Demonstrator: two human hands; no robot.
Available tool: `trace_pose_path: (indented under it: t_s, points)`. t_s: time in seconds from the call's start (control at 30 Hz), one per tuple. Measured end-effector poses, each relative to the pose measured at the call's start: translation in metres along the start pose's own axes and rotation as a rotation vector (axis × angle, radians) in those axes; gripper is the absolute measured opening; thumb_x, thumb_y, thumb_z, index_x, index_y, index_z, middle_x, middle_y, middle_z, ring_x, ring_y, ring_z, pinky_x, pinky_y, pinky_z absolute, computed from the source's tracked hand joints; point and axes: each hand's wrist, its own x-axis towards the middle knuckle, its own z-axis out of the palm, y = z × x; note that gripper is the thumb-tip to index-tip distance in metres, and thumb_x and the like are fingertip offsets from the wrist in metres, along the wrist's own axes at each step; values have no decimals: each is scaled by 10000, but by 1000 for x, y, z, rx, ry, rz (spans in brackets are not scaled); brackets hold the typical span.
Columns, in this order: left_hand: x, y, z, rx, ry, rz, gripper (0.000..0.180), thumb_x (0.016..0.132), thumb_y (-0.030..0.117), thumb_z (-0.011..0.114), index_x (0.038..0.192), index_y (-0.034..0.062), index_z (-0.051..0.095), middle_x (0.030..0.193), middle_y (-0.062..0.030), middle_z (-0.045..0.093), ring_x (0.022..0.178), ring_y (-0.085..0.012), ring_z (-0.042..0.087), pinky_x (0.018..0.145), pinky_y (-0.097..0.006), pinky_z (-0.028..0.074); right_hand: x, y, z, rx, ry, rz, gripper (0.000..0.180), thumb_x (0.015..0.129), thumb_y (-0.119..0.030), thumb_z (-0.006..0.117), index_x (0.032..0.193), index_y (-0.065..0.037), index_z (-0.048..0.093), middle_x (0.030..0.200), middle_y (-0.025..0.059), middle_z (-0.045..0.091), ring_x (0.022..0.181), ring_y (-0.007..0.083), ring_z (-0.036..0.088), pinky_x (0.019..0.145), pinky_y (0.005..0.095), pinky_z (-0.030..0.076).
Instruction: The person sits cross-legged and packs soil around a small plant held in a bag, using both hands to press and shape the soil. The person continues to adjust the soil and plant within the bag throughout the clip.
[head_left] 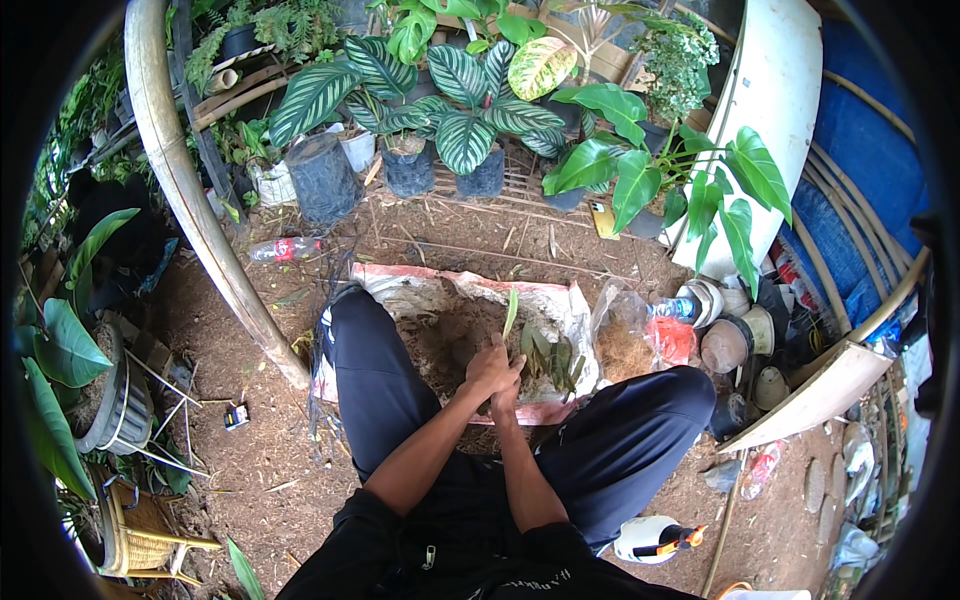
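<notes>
A person in black trousers is sitting on bare earth, legs spread around an opened white sack of brown fibrous potting mix (440, 345), which is keeping the loose material in easy reach. Nearest the camera, a white spray bottle with an orange trigger (655, 538) is lying behind the sack, beside the right thigh. Both forearms are angling inward and meeting over the sack: the left hand (487, 368) and right hand (507, 392) are pressing together, fingers closed around the base of a slender green leafy cutting (510, 312), holding it upright above the mix. Beyond the sack, striped-leaf plants in black pots (460, 130) are standing in a row.
</notes>
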Motion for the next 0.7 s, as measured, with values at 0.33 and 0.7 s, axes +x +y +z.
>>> trace_pose_path:
  t_s: [0.33,0.7]
  points:
    - [-3,1,-1,15,-4,19,606,831,458,566,1109,-36,351,1012,-290,572,896,-404,613,760,-447,511,0,1,-2,10,7,4,468,972,-424,350,1173,-32,506,999,25,558,904,133,554,813,290,462]
    - [-5,5,-6,-7,-68,0,622,817,467,585,1107,-39,369,1115,-317,514,970,-423,580,816,-450,489,0,0,-1,9,16,6,461,973,-416,355,1177,-30,505,1003,27,558,906,134,554,815,291,462]
